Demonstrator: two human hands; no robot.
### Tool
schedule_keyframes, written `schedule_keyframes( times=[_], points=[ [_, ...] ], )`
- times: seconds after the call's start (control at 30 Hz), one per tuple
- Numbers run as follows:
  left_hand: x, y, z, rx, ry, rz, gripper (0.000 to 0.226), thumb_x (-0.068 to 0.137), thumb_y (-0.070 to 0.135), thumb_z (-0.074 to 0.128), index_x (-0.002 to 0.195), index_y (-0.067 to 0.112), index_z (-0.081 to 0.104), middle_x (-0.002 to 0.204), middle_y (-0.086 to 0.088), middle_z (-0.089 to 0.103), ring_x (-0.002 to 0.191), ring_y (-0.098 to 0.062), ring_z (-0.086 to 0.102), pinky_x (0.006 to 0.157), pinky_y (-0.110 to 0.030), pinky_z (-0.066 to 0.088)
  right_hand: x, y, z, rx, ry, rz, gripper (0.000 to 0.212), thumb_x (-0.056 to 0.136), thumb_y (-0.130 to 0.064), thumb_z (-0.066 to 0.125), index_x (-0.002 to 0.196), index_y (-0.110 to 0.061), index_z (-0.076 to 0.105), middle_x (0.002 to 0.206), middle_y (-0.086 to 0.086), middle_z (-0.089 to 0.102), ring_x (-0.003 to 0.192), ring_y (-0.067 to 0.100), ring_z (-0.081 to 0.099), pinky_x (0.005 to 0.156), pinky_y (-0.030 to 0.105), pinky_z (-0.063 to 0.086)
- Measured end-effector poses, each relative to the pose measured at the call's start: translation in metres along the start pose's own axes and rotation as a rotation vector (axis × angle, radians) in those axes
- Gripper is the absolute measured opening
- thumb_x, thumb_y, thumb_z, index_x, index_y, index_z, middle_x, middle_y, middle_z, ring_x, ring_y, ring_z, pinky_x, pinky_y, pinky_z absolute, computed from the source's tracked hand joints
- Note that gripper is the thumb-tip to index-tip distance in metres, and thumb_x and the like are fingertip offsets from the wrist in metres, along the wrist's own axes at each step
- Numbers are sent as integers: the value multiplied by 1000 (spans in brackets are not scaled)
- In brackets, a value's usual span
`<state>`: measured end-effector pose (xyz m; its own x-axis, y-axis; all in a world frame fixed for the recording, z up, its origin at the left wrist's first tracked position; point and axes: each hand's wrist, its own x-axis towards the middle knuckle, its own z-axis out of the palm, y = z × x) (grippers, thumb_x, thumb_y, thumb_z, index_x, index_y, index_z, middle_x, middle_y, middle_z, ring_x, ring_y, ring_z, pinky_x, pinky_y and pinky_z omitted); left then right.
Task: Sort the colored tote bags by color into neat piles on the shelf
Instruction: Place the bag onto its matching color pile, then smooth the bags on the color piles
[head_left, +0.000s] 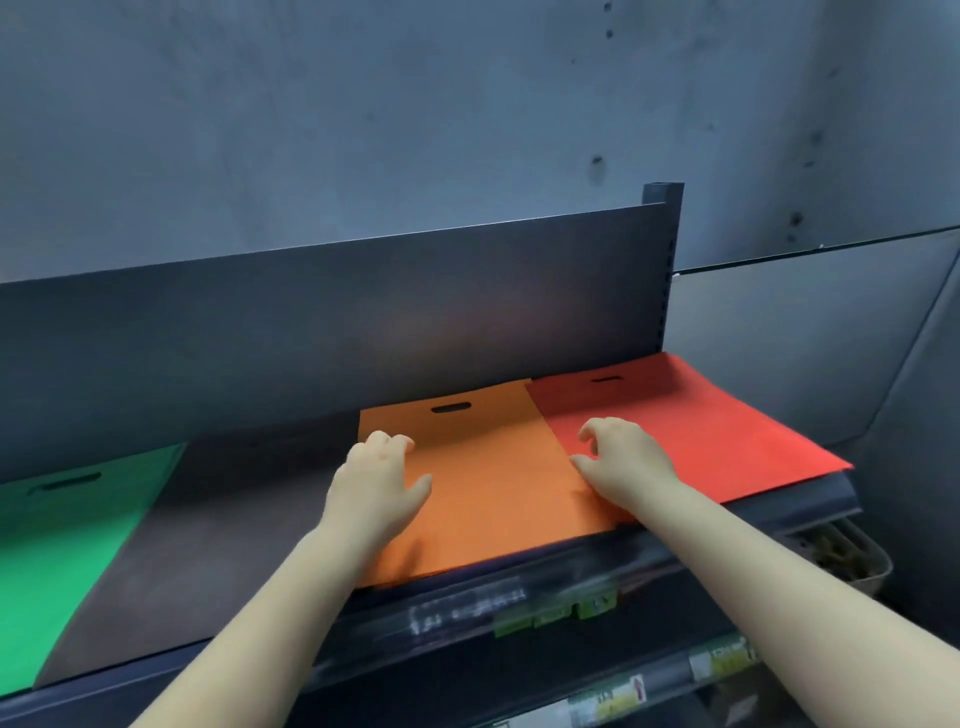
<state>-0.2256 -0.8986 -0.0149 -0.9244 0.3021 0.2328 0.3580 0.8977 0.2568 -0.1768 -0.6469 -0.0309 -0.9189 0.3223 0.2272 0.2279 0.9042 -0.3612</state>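
— Head view first: what lies on the dark metal shelf (249, 525)?

— Four flat fabric tote bags side by side. At the far left, a green flat tote bag with a slot handle (57, 540). Next to it, a dark brown flat tote bag (218, 530), hard to tell apart from the shelf surface. Then an orange flat tote bag with a cut-out slot handle (493, 467), and at the right end a red flat tote bag with a slot handle (691, 426).

— How do the orange and red ones meet?

— Their long edges touch; whether one overlaps the other I cannot tell. The front edge of the orange bag reaches the shelf's front lip.

— And the hands?

— The left hand (379, 478) rests on the left edge of the orange bag, fingers bent at the tips, thumb spread out over the fabric. It seems to press rather than grasp. The right hand (623, 460) sits at the seam between orange and red, fingers loosely curled and arched, fingertips touching the cloth, nothing held in it.

— Anything around the shelf?

— A dark back panel (363, 322) rises behind the bags, with a grey concrete wall (415, 114) above. Blurred price labels (556, 613) run along the front rail, and a wire basket (852, 561) shows lower right.
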Motion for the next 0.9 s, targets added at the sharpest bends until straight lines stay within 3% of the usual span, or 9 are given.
schedule_keyframes(
  times=[0.23,0.43,0.7,0.9],
  points=[
    [45,137,6,283,149,314,44,94,46,44,127,17,49,124,-1,53,113,-22,50,91,-34,38,0,66,-85,-405,125,-124,43,96,-43,44,131,-17,43,124,2,51,116,24,48,91,35,40],
    [75,279,25,338,184,484,38,94,44,42,122,18,47,122,0,50,114,-23,46,88,-34,33,-8,180,-166,-617,182,53,53,97,-49,37,139,-17,32,131,1,48,118,23,46,87,34,37],
    [81,474,67,232,173,741,48,91,43,47,132,17,43,134,0,47,124,-22,42,97,-34,29,-58,339,-256,-845,161,304,59,96,-49,39,143,-16,27,140,5,40,130,25,35,101,40,33],
    [61,603,99,118,151,923,45,93,47,43,129,19,45,134,1,49,125,-23,42,98,-35,30,-110,433,-305,-857,117,549,59,96,-50,38,146,-19,27,145,4,37,136,25,31,107,42,30]
  ],
)
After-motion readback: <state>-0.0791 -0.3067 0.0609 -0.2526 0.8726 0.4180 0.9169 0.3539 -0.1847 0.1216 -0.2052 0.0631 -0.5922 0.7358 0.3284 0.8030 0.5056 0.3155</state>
